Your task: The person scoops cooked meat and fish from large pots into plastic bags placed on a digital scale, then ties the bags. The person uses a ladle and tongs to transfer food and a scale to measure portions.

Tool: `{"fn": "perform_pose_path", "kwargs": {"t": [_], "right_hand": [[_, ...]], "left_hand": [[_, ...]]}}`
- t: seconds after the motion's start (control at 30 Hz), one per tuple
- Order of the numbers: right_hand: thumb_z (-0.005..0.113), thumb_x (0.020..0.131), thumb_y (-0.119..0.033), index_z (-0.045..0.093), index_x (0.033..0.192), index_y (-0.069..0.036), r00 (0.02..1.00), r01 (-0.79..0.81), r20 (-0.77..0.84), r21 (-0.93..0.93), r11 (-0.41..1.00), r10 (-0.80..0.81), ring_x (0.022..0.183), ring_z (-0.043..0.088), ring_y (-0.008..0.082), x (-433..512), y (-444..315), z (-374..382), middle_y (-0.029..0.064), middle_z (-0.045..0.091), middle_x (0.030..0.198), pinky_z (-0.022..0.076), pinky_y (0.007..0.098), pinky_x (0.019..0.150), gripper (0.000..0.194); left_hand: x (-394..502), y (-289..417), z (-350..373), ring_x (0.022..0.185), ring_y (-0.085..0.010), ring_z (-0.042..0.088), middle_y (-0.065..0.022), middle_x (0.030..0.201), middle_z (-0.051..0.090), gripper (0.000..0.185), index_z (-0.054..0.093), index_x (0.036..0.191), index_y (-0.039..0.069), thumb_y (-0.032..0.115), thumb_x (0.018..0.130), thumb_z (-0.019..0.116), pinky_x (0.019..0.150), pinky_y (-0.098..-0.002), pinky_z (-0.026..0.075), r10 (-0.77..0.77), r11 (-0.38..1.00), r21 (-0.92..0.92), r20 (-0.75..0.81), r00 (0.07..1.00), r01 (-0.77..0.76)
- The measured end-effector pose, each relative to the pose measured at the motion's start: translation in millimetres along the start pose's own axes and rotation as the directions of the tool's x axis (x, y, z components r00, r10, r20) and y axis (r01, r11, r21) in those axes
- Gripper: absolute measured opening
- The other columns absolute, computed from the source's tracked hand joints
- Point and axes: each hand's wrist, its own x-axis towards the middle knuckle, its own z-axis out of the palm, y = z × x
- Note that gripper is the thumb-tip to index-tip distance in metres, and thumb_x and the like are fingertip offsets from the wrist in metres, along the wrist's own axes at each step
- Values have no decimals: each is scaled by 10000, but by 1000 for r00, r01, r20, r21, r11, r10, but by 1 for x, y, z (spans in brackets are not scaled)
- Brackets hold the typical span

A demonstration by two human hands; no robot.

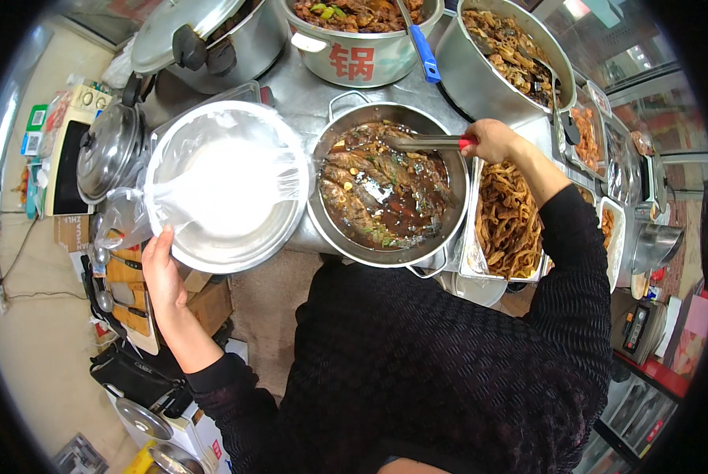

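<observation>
My left hand [165, 274] grips the near left rim of a round metal basin [271, 244], its thumb on top. A clear plastic bag [121, 216] lies across the basin and hangs over its left side; glare whitens the basin's middle. To its right stands a two-handled metal pot [457, 228] of cooked whole fish [345, 204] in dark brown broth. My right hand [493, 141] is closed around the red-marked end of a metal utensil, apparently tongs [431, 142], over the pot's right rim. The utensil's far end reaches in among the fish.
Behind stand a lidded pot [253, 44], a pot of stewed meat [324, 65] with a blue-handled utensil [426, 56], and another stew pot [466, 77]. A tray of brown fried strips [508, 222] lies right. Left are a domed pan lid [108, 154] and knives on a wooden board [126, 266].
</observation>
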Motion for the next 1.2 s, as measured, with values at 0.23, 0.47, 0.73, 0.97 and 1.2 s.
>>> {"fn": "perform_pose_path", "kwargs": {"t": [0.23, 0.47, 0.73, 0.97, 1.2], "right_hand": [[641, 864, -303, 673, 983, -48, 981, -30, -184, 154, 988, 58, 839, 657, 332, -58, -2, 18, 179, 679, 880, 510, 446, 804, 283], [654, 873, -276, 614, 1106, -60, 924, -70, -356, 208, 976, 142, 908, 651, 332, -96, -4, 43, 180, 665, 986, 503, 454, 827, 320], [712, 831, -246, 578, 1217, -54, 821, 52, -555, 303, 952, 131, 807, 669, 311, -127, -5, 75, 162, 660, 996, 535, 409, 731, 451], [728, 823, -185, 574, 1221, -43, 793, 83, -594, 327, 941, 136, 804, 671, 291, -141, -17, 68, 148, 655, 977, 560, 369, 690, 450], [712, 826, -121, 571, 1193, -11, 691, 286, -722, 222, 932, -40, 805, 684, 271, -143, -37, 19, 146, 651, 985, 575, 328, 677, 408]], "left_hand": [[11, 25, 50, 714, -77, 459, 19, 771, 560, 245, 633, 863, 4, 234, 945, 609, 657, -230, 376, 117, 953, 283, -3, 993, -111], [16, 50, 116, 724, -155, 599, -66, 960, 664, 284, 671, 908, 1, 280, 917, 617, 686, -298, 466, 421, 618, 645, 210, 882, -449], [12, 40, 175, 855, -363, 667, -131, 1302, 589, 295, 658, 834, 21, 311, 867, 618, 759, -427, 519, 528, 348, 748, 342, 777, -565], [20, 26, 190, 872, -390, 662, -151, 1310, 576, 326, 608, 757, 20, 322, 880, 607, 762, -459, 527, 523, 302, 750, 386, 760, -589], [22, 25, 189, 899, -387, 656, -144, 1318, 572, 327, 613, 766, 24, 329, 884, 598, 784, -463, 520, 486, 330, 761, 370, 792, -558]]}}
